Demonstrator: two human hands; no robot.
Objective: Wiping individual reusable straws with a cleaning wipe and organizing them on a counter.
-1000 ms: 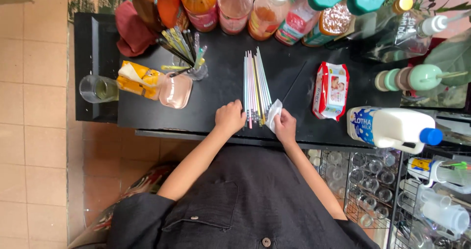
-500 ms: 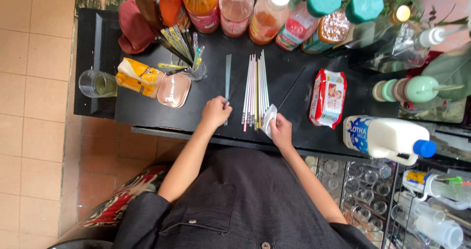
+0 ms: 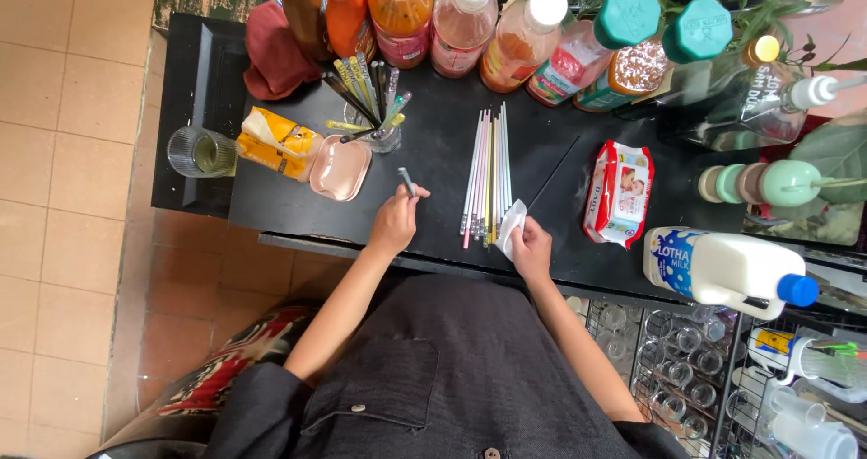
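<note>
Left hand (image 3: 395,221) is up off the black counter (image 3: 433,165), its grip pinched shut on a single grey straw (image 3: 407,182) that pokes out above the fingers, tilted slightly. Just beyond that grip sits a pink lidded cup (image 3: 340,167), and past it a clear glass of mixed straws (image 3: 370,107). Right hand (image 3: 531,247) rests at the counter's near edge, grip closed around a crumpled white wipe (image 3: 510,225). Between the two grips, closer to the right one, lies a fanned row of pastel straws (image 3: 486,174), its near ends just beside the wipe. Outside the right grip, a red-and-white wipes packet (image 3: 619,192) lies flat.
</note>
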